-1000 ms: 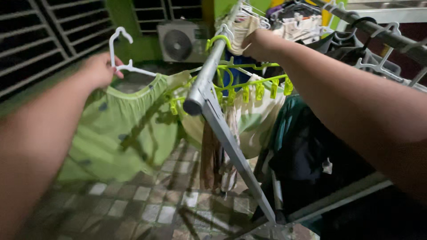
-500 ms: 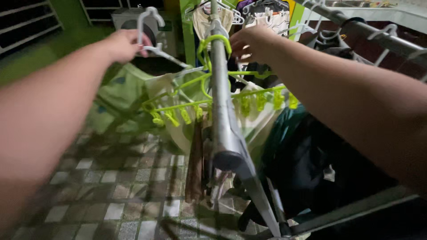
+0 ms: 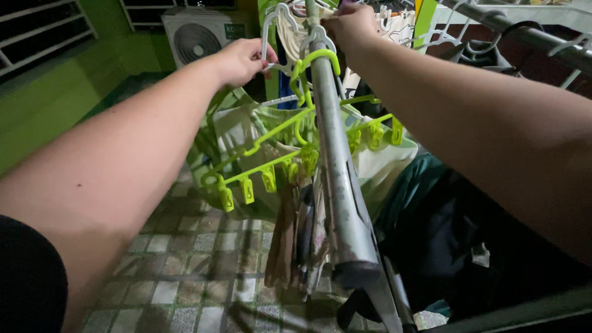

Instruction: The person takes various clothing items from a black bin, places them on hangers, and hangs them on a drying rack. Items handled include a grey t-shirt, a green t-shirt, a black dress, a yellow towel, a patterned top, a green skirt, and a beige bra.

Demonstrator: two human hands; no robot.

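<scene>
- I am gripping a white plastic hanger (image 3: 271, 37) in my left hand (image 3: 240, 60), fingers curled tight around it just below its hook, right beside the grey metal rail (image 3: 333, 160) of the drying rack.
- A pale green garment (image 3: 231, 132) is hanging from that hanger, drooping to the left of the rail.
- My right hand (image 3: 348, 24) is resting on top of the rail at its far end, fingers bent down over the clothes bunched there; I cannot tell whether they are pinching anything.
- A lime green clip hanger (image 3: 290, 139) is hooking over the rail between my two hands, its pegs dangling on both sides.
- Dark clothing (image 3: 456, 234) is hanging to the right of the rail.
- An air conditioner unit (image 3: 197, 34) is sitting beyond the rail, against the green wall (image 3: 55, 98).
</scene>
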